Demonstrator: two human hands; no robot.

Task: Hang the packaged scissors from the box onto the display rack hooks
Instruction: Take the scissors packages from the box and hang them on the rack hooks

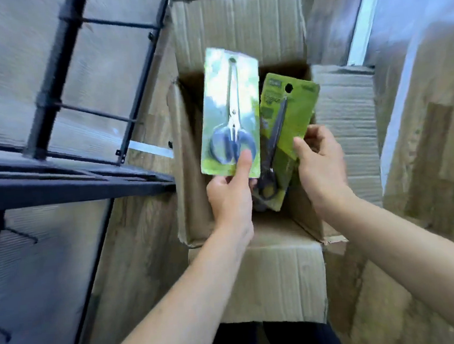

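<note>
The blue-handled scissors pack (222,103) is held upright over the left side of the open cardboard box (185,159), its clear front catching glare. The left hand (229,196) grips its near end, thumb (244,161) pressed on the front over the handles and fingers curled behind. Just to its right, partly behind it, the black-handled scissors pack (297,109) tilts rightward, its near end dipping into the box opening. The right hand (321,168) pinches this green card's right edge between thumb and curled fingers. The box stands on a wood-patterned floor (142,230) with its flaps folded outward. To the left rises the black display rack (47,106), blurred, with hooks (22,236) on its lower panel.
</note>
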